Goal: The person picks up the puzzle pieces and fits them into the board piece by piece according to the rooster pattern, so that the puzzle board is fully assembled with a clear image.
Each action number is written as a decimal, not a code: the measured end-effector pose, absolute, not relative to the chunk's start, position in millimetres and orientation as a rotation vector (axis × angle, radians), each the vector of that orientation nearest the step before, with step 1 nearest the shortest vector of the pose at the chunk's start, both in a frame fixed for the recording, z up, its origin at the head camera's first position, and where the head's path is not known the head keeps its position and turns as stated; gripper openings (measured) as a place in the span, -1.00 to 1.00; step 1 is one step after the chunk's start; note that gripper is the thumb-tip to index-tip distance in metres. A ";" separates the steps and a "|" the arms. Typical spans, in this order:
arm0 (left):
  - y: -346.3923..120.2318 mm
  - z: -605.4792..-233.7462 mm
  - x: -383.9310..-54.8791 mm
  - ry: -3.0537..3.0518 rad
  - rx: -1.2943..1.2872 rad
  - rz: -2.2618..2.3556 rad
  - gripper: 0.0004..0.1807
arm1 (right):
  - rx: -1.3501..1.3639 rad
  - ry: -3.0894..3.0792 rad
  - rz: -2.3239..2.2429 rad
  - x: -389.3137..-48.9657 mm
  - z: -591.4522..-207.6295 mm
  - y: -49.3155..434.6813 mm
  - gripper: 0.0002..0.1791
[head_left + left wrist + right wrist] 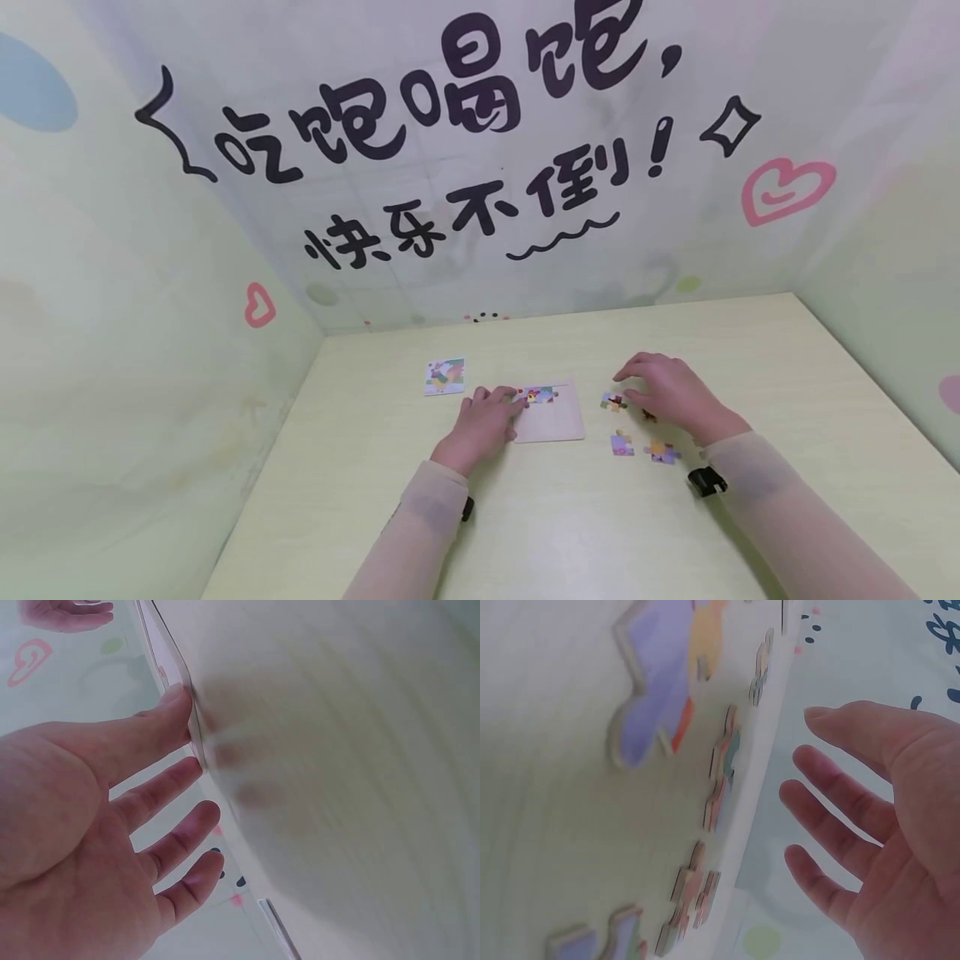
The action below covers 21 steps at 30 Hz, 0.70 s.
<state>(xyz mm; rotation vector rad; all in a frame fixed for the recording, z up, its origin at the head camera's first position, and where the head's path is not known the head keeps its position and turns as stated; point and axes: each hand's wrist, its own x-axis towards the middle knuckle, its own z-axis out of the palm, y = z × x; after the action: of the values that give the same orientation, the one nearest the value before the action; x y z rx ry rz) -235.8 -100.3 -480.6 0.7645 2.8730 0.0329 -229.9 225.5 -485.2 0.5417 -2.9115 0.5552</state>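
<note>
A pale, flat puzzle board (551,423) lies on the table, with joined colorful puzzle pieces (542,395) along its upper left part. My left hand (482,422) rests at the board's left edge. In the left wrist view, the thumb of this left hand (97,802) touches the board's edge (176,664), and the fingers are stretched out. My right hand (671,392) hovers over loose pieces to the right of the board. Its fingers are apart with nothing between them in the right wrist view. Beneath it lie a piece (613,402) and a partly hidden dark one (649,414).
Nearer me are a purple piece (622,444) and an orange and purple piece (663,452). A square picture card (445,377) lies at the back left of the table (570,525). Printed walls (420,292) stand along the table's back and sides.
</note>
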 end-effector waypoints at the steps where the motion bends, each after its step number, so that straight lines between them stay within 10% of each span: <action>1: -100.5 -480.6 -235.8 2.874 0.764 0.035 -0.38 | 0.534 -2.915 0.555 -229.8 -485.3 227.0 -0.76; 21: -101.5 -478.9 -236.3 2.879 0.780 0.032 -0.38 | 0.462 -2.953 0.570 -226.3 -482.4 250.9 -0.76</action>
<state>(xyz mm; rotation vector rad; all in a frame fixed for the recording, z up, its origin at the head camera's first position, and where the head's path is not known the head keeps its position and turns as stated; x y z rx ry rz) -236.3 -101.5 -478.9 0.7801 2.8792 0.0322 -226.3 250.9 -482.4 0.4622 -2.9527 0.5701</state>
